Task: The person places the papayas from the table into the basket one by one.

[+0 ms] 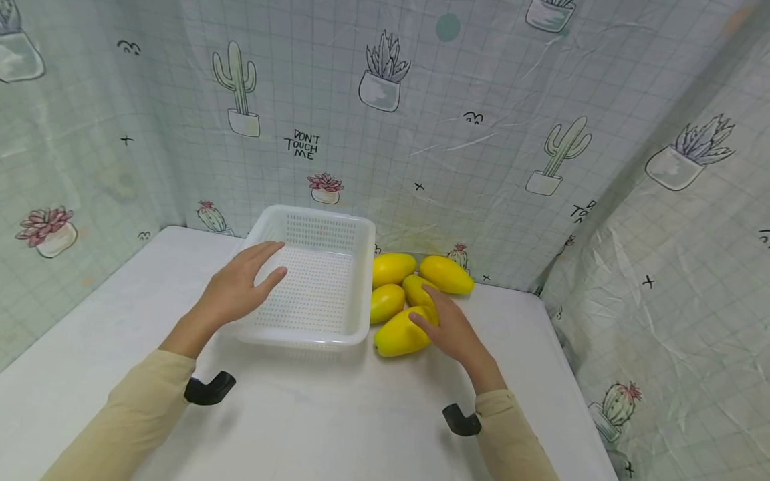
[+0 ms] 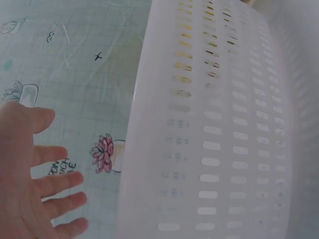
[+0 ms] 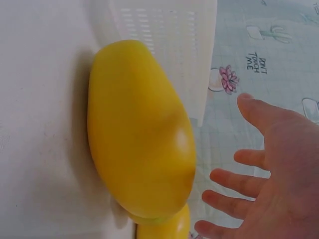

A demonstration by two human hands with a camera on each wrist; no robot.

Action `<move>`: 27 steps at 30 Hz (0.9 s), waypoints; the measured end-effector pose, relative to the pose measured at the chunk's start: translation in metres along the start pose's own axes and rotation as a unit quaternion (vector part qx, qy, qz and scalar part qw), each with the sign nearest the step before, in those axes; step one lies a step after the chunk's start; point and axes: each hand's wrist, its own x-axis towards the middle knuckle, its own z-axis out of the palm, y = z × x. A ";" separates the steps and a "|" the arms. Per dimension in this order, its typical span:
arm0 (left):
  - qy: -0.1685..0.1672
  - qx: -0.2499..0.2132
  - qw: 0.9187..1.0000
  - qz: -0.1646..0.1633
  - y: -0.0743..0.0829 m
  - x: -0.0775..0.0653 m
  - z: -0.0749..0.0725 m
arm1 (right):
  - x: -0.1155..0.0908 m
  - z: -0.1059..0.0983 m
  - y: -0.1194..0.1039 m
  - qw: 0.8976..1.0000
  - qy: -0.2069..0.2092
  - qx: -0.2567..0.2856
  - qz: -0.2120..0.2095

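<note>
A white slatted plastic basket (image 1: 301, 336) stands on the table with nothing in it. My left hand (image 1: 240, 284) hovers over its left side, fingers extended and thumb spread, holding nothing. In the left wrist view the basket's slotted wall (image 2: 149, 124) fills the right half, beside the fingers. Several smooth yellow fruits, papaya-like in shape, lie close together right of the basket. The nearest and largest papaya-like fruit (image 1: 398, 334) lies below my right hand (image 1: 451, 327), whose thumb and fingers are parted. In the right wrist view that hand is apart from the large fruit (image 3: 139, 129).
Behind the large fruit lie a back-left fruit (image 1: 394, 268), a back-right fruit (image 1: 448, 274) and a fruit against the basket (image 1: 387, 304). A cactus-print cloth (image 1: 421, 147) hangs around the back and sides of the white table (image 1: 337, 414).
</note>
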 end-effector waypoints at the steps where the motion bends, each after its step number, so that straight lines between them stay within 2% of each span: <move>1: 0.002 -0.004 1.000 -0.003 0.000 0.000 -0.001 | 0.000 0.000 0.001 1.000 0.001 0.001 0.003; 8: 0.016 -0.026 0.999 -0.018 -0.010 0.001 -0.001 | -0.001 0.002 0.005 1.000 -0.006 0.014 0.019; 27: 0.019 -0.059 0.996 -0.059 -0.035 0.000 -0.006 | -0.002 0.009 0.015 0.999 -0.008 0.013 0.035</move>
